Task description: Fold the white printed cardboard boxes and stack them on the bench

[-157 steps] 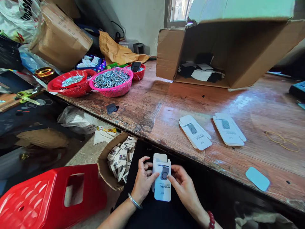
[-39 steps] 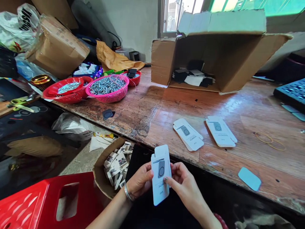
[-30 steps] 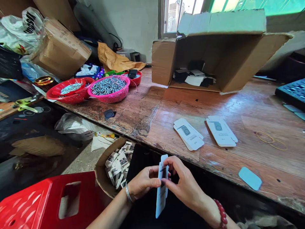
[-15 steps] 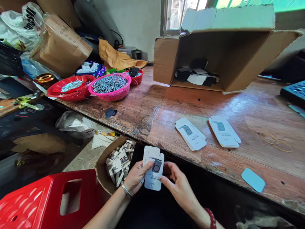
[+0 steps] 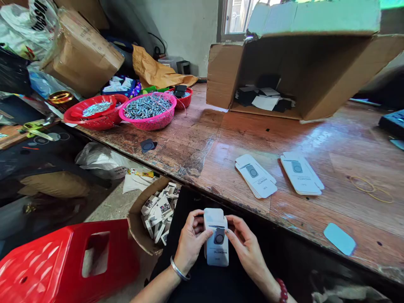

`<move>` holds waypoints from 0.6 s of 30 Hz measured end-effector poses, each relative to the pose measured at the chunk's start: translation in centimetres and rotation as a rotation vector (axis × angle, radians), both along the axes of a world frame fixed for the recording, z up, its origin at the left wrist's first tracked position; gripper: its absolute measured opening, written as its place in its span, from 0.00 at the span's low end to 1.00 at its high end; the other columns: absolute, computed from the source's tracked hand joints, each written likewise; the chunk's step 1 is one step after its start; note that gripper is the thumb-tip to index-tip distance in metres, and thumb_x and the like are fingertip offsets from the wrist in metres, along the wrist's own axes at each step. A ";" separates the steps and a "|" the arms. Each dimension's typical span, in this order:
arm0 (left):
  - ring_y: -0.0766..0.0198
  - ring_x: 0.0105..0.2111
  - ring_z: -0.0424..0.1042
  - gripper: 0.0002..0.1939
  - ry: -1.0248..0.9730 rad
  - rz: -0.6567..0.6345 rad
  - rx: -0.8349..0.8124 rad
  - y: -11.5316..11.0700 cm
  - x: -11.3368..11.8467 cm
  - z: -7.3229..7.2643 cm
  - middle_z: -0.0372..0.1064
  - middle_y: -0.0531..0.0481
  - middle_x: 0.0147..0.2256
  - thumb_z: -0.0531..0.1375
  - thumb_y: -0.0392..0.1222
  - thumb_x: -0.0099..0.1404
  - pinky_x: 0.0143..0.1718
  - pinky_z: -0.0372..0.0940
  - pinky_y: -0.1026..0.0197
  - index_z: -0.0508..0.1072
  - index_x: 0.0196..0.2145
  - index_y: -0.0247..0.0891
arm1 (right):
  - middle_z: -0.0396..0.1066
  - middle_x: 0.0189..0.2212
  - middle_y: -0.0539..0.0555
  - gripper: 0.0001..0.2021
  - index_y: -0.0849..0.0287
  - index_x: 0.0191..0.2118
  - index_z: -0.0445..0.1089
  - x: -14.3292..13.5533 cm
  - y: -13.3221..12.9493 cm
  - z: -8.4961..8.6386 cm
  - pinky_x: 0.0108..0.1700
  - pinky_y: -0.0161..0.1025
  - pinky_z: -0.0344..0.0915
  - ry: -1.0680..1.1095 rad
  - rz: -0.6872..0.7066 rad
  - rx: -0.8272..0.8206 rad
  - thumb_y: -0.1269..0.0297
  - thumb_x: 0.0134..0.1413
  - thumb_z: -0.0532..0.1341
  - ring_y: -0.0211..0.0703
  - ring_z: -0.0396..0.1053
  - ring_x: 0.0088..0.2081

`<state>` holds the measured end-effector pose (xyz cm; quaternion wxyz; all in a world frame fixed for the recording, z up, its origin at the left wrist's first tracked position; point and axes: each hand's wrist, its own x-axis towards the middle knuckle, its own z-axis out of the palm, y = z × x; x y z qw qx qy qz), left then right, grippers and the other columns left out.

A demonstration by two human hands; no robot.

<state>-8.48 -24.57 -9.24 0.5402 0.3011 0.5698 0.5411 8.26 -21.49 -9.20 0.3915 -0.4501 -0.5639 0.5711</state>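
Over my lap I hold a small white folding carton (image 5: 217, 256), lying flat and printed with a dark gadget and the word MAGNETIC; more flat cartons seem to lie beneath it. My left hand (image 5: 191, 240) grips its left edge, thumb on the printed face and fingers curled behind. On the opposite edge, my right hand (image 5: 244, 242) pinches the carton with its thumb in front. On the table just ahead lie a stack of the same flat cartons (image 5: 256, 176) and, right of it, a second stack (image 5: 301, 174).
A large open cardboard box (image 5: 221, 75) with dark and white pieces stands at the back. Pink (image 5: 151, 122) and red baskets (image 5: 94, 122) hold small metal parts. Below the table edge are a box of small cartons (image 5: 139, 240) and a red stool (image 5: 63, 261). Rubber bands (image 5: 372, 189) lie right.
Both hands have moved slightly right with the carton. My right hand has gone from beside the carton's lower right to gripping its upper right edge. The view has shifted a little.
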 end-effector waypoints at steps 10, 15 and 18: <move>0.56 0.42 0.75 0.16 0.264 -0.225 0.104 -1.6 -0.2 -1.7 0.76 0.43 0.44 0.64 0.46 0.61 0.44 0.69 0.58 0.78 0.46 0.41 | 0.70 0.24 0.49 0.17 0.58 0.29 0.73 1.4 0.2 -0.7 0.29 0.34 0.65 -0.128 0.064 0.010 0.48 0.57 0.61 0.40 0.67 0.27; 0.61 0.32 0.69 0.12 0.322 -0.245 0.085 -1.4 -0.2 -1.6 0.71 0.49 0.30 0.65 0.49 0.58 0.35 0.64 0.62 0.75 0.31 0.37 | 0.65 0.22 0.48 0.19 0.59 0.26 0.69 1.0 -0.2 -0.4 0.26 0.33 0.60 -0.122 0.119 -0.022 0.48 0.59 0.59 0.38 0.62 0.24; 0.64 0.28 0.65 0.13 0.229 -0.230 0.004 -1.0 0.0 -1.3 0.65 0.54 0.26 0.67 0.48 0.55 0.31 0.61 0.64 0.70 0.27 0.37 | 0.66 0.24 0.47 0.15 0.58 0.38 0.70 0.6 -0.1 -0.3 0.29 0.34 0.63 -0.025 0.075 -0.094 0.50 0.58 0.61 0.39 0.64 0.27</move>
